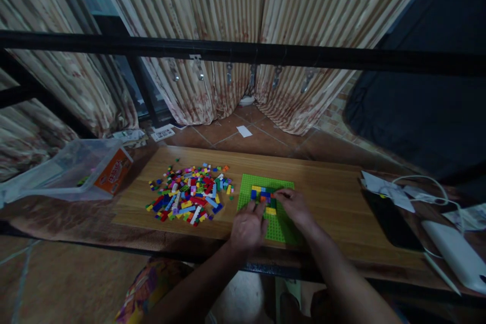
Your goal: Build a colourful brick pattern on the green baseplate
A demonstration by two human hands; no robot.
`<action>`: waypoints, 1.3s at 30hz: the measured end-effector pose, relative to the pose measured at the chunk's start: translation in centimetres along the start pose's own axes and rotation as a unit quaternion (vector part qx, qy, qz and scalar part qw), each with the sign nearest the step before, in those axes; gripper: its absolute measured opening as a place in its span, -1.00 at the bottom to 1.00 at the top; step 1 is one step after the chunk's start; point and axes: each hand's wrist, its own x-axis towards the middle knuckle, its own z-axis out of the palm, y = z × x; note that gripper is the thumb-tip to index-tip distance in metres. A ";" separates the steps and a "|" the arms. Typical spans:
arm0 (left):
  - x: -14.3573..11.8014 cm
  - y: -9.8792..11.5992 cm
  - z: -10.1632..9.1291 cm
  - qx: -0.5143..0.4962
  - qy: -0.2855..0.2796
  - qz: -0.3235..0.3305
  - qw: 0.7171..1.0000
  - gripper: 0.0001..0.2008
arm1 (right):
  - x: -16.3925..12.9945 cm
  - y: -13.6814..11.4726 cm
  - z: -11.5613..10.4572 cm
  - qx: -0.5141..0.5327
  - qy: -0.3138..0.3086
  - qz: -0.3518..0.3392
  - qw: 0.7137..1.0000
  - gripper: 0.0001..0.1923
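A green studded baseplate (281, 233) lies on the wooden board, with a small group of yellow, blue, orange and dark green toy bricks (271, 210) set on it. My left hand (248, 225) rests over the plate's left part, its fingers stretched out and touching the near-left side of the bricks. From the right reaches my right hand (296, 206), thumb and fingertips pinched at the upper right corner of the group. Whatever is between those fingertips is too small to make out.
Left of the plate, loose toy bricks (190, 195) are piled on the wooden board (326, 187). A clear plastic box (81, 162) with an orange label stands at far left. On the right lie a dark flat device (391, 223), white cables and a white power bank-like block (453, 253).
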 end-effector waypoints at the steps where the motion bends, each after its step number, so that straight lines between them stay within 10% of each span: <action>1: -0.1 -0.2 -0.3 -0.010 0.003 -0.006 1.000 -0.54 | 0.1 0.1 -0.2 0.006 0.000 0.004 1.000 -0.75; 16: -0.4 -0.1 -1.2 -0.031 -0.016 -0.038 0.999 -0.76 | -0.6 0.6 1.1 -0.120 -0.017 -0.054 0.991 -0.65; 26: -3.6 2.4 2.3 -0.016 -0.049 0.239 0.970 -0.87 | -0.5 -0.2 0.3 -0.139 -0.013 -0.043 0.989 -0.66; 39: -2.1 2.7 3.2 -0.030 -0.176 0.303 0.936 -0.90 | -4.0 -2.8 2.4 -0.108 -0.042 -0.221 0.968 -0.73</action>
